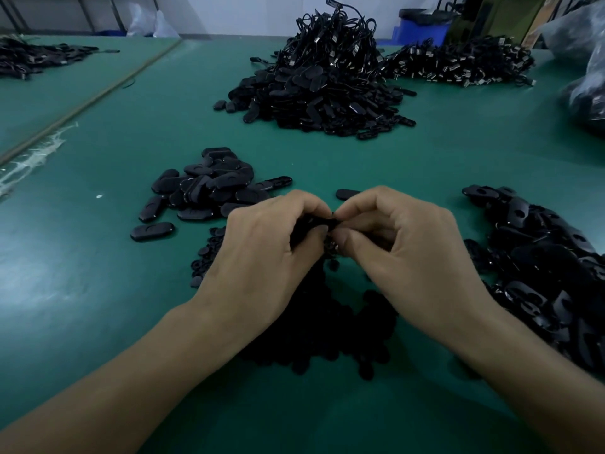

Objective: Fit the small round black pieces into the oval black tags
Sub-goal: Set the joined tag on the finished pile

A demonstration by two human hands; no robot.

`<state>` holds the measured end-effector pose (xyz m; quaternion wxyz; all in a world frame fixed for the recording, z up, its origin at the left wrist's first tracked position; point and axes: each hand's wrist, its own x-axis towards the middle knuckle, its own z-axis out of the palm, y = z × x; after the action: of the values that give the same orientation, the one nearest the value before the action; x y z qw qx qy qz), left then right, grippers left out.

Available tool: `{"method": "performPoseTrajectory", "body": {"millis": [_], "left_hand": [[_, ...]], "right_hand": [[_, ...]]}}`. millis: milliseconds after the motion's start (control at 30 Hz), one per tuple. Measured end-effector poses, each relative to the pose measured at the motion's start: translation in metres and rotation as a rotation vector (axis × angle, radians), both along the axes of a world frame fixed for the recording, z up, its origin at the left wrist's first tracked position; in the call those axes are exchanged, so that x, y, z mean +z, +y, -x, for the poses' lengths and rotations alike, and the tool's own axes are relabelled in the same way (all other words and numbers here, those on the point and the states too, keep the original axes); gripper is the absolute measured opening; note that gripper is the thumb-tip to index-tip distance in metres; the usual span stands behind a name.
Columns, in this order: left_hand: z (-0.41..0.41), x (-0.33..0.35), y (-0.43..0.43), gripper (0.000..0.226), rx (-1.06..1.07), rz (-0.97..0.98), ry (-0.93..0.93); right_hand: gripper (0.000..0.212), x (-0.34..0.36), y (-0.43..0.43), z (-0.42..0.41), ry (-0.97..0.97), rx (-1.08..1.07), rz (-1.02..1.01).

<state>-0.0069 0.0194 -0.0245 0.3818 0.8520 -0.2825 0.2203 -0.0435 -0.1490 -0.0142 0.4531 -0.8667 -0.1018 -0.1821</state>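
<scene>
My left hand (265, 253) and my right hand (402, 250) meet fingertip to fingertip over the green table (98, 306). Between them they pinch a black oval tag (319, 224), mostly hidden by the fingers. Whether a round piece is also in the fingers I cannot tell. Below the hands lies a dark heap of small round black pieces (324, 329). A small pile of oval tags (203, 188) sits just beyond my left hand. Another pile of oval tags with open holes (550, 273) lies to the right of my right hand.
A big mound of tags and looped cords (324, 83) stands at the back centre. More corded parts (458, 65) lie at the back right, with a blue bin (422, 27) behind. Dark plastic bags (586, 90) sit at the right edge. Another black pile (29, 59) is far left.
</scene>
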Motion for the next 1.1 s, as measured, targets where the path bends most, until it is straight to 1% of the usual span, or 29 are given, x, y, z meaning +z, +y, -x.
{"method": "performPoseTrajectory", "body": {"millis": [100, 167, 267, 433, 700, 833, 933, 967, 1033, 1100], "left_hand": [[0.001, -0.001, -0.002, 0.014, -0.079, 0.161, 0.158], [0.001, -0.002, -0.002, 0.016, -0.133, 0.227, 0.256], [-0.001, -0.002, -0.001, 0.017, -0.177, 0.291, 0.363], [-0.005, 0.0, 0.0, 0.025, -0.191, 0.434, 0.514], [-0.003, 0.004, 0.0, 0.022, -0.202, 0.45, 0.578], [-0.003, 0.003, 0.001, 0.023, -0.206, 0.446, 0.587], [-0.002, 0.001, -0.001, 0.026, -0.204, 0.437, 0.586], [-0.002, 0.001, -0.001, 0.026, -0.202, 0.44, 0.59], [-0.001, 0.0, -0.003, 0.024, -0.188, 0.467, 0.6], [-0.001, 0.001, -0.003, 0.021, -0.183, 0.519, 0.627]], "right_hand": [[0.02, 0.001, -0.006, -0.004, -0.031, -0.058, 0.07], [0.018, 0.002, -0.01, -0.005, 0.017, 0.0, 0.006], [0.021, 0.003, -0.012, -0.007, 0.086, 0.067, -0.099], [0.014, 0.001, -0.013, -0.008, 0.105, 0.046, -0.142], [0.012, 0.0, -0.014, -0.008, 0.169, 0.047, -0.159], [0.011, -0.001, -0.013, -0.008, 0.153, 0.04, -0.141], [0.007, -0.001, -0.014, -0.008, 0.134, 0.022, -0.135], [0.005, -0.002, -0.014, -0.008, 0.126, 0.019, -0.129], [0.01, -0.004, -0.013, -0.007, 0.075, -0.004, -0.077], [0.016, -0.005, -0.01, -0.004, -0.037, -0.051, 0.023]]}}
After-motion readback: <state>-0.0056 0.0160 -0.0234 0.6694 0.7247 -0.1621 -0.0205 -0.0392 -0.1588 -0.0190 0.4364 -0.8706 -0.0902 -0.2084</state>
